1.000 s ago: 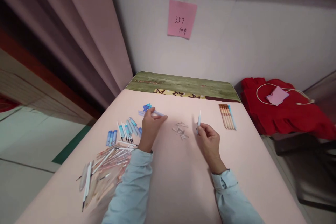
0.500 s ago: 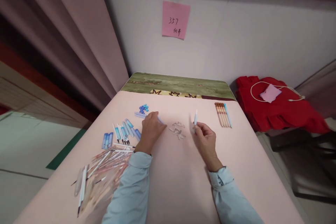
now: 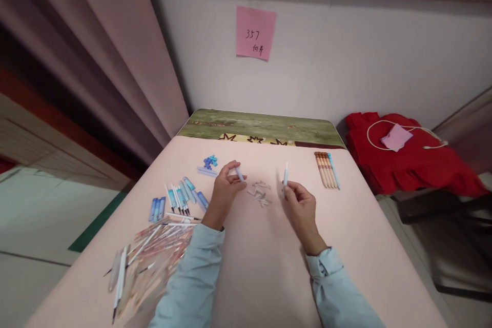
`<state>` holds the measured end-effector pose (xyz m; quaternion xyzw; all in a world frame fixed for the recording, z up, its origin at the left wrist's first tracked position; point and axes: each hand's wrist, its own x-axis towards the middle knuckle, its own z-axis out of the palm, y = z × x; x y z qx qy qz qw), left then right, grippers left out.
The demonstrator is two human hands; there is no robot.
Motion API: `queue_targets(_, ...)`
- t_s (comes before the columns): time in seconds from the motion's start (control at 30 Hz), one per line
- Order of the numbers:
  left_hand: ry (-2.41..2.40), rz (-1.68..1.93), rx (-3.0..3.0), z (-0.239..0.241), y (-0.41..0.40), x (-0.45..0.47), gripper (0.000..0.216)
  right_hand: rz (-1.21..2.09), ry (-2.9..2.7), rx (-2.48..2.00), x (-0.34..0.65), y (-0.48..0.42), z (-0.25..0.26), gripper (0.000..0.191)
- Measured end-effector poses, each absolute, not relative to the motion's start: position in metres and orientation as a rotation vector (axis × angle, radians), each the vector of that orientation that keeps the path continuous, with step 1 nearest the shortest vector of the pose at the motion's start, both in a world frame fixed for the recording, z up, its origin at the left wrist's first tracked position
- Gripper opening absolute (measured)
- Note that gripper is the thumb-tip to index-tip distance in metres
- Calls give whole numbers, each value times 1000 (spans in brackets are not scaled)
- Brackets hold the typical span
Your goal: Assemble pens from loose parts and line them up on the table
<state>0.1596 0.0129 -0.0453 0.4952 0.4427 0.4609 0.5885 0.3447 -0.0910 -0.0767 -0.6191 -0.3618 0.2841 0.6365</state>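
Observation:
My left hand (image 3: 225,192) pinches a slim lavender pen barrel (image 3: 240,173) between thumb and fingers, a little above the table. Held upright in my right hand (image 3: 303,205) is a light blue pen piece (image 3: 285,178) with a white tip pointing up. Between the hands lies a small pile of whitish pen parts (image 3: 260,195), too small to make out exactly. Other lavender barrels (image 3: 206,171) and a heap of small blue pieces (image 3: 210,161) lie beyond my left hand.
Blue pen barrels (image 3: 157,209), white refills (image 3: 177,199) and a spread of long thin refills (image 3: 161,241) cover the table's left side. Several assembled pens (image 3: 326,170) lie in a row at the right. A red cloth (image 3: 384,159) with a cable sits beyond the table's right edge.
My left hand has turned, so the lavender barrel between its fingers now shows more clearly. The right hand keeps its place with the light blue piece.

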Motion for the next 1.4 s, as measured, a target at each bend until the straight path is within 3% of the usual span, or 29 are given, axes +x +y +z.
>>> queue_targets(0.33,939,1020,1153,-37,4,166,72,668,-811,-1395,344,-91,-75,31)
queue_targets(0.77,1096,1176,1007,-33,6,165,42,690,-770,-1365,344,-90,-76,28)
queue_targets(0.9,1216,1247,1019,-47,14,161,49,751,-748,-1299,344,-88,-79,26)
queue_targets(1.0,1382,1165,1175,-55,19,156,53,848,-723,-1184,345,-86,-82,26)
queue_targets(1.17,1719,864,1760,-48,17,153,37,899,-676,-1123,348,-85,-82,27)
queue_targets(1.4,1937,496,2160,-36,5,156,33,925,-735,-1167,350,-86,-85,27)
